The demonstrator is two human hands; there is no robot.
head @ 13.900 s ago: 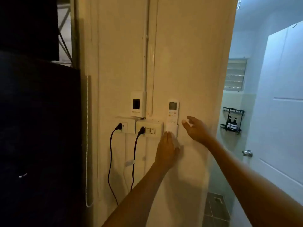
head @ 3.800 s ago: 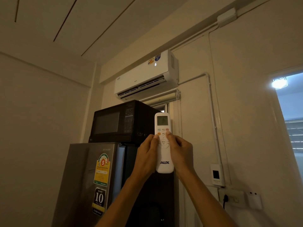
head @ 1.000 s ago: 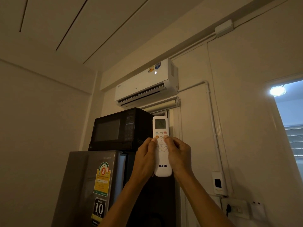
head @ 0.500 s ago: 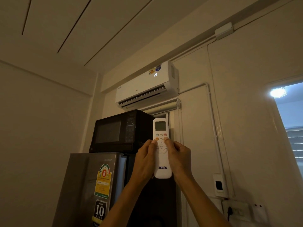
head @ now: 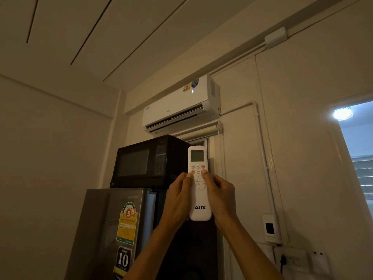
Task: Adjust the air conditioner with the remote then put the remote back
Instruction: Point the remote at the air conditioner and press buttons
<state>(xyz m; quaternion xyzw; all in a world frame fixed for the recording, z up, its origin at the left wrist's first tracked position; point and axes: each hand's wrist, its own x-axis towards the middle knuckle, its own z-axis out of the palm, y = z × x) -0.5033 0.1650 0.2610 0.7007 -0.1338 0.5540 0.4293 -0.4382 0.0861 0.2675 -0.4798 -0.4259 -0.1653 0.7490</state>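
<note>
I hold a white remote [head: 199, 207] marked AUX upright in both hands, its screen end pointing up at the white air conditioner [head: 177, 106] high on the wall. My left hand [head: 177, 201] grips its left side and my right hand [head: 221, 197] its right side. Both thumbs rest on the buttons just above the round menu pad. A lit digit glows on the air conditioner's front and its flap hangs open. The empty white wall holder [head: 319, 259] for the remote sits at the lower right.
A black microwave [head: 149, 162] stands on a grey fridge [head: 113, 235] just left of my hands. Right of my arms, the wall carries a small white box [head: 271, 229], a socket with a black plug [head: 284, 259] and a pipe. A lit doorway [head: 357, 158] opens at the right.
The remote and both hands stay in the same grip, lifted slightly. The air conditioner's lit display read two digits half a second ago and shows one digit now.
</note>
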